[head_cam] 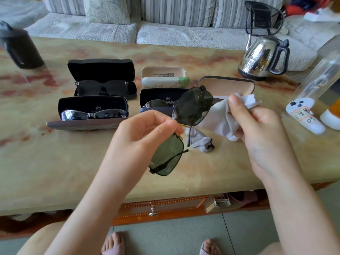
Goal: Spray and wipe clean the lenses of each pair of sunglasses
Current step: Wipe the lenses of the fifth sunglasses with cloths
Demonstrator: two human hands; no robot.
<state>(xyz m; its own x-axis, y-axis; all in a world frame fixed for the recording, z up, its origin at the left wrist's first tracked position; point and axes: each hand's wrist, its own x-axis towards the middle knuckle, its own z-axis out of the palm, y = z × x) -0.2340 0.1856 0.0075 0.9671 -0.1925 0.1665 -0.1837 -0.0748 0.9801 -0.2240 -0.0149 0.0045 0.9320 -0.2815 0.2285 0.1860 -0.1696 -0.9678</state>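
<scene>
Above the middle of the tabletop [73,162], toward its front edge, the left hand [147,129] pinches green-lensed sunglasses [193,105] at the bridge between thumb and curled fingers. The right hand [257,129] grips a grey cloth [220,116], bunched against the upper lens. Behind them, three other pairs [103,87] sit in open cases [101,70].

My left grip [147,131] is lifted in front of me, thumb and forefinger pinching the sunglasses [192,107] between the lenses, other fingers loosely curled. My right grip [257,129] sits opposite, fingers curled round the cloth [219,118], thumb pointing up. Both forearms are bare and angle inward.
</scene>
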